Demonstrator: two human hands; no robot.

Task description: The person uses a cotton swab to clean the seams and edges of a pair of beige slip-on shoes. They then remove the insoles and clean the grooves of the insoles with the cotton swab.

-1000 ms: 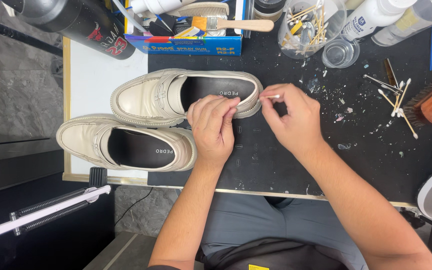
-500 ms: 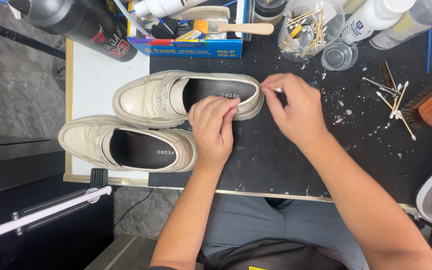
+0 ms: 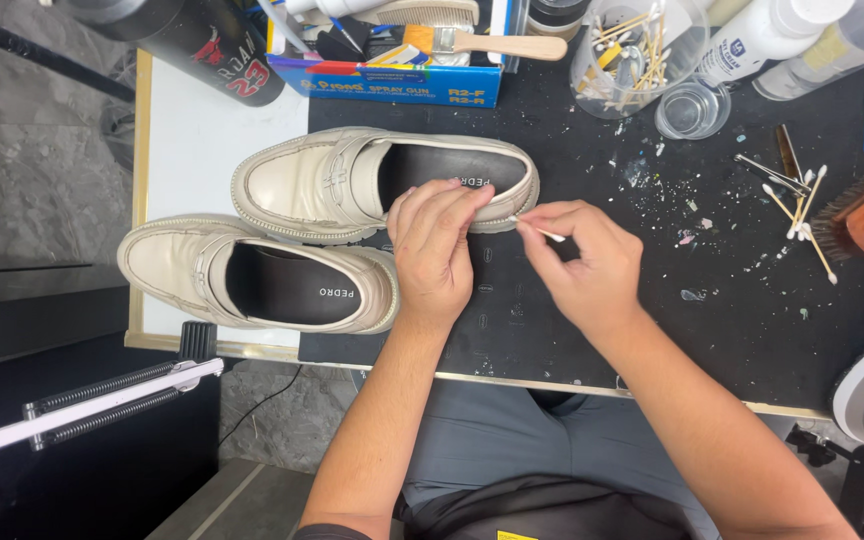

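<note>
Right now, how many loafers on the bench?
2. Far loafer lies toe-left on the black mat, left hand on its heel, right hand holding a cotton swab to it. Near loafer lies beside it, closer to the person. None seem hidden.

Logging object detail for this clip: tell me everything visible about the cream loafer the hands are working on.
The upper loafer is cream, leather-looking, with a strap across the vamp, a ridged pale sole and a dark insole. It lies flat on the black mat, toe pointing left. The left hand grips its heel side; the right hand holds a cotton swab to the heel edge.
</note>
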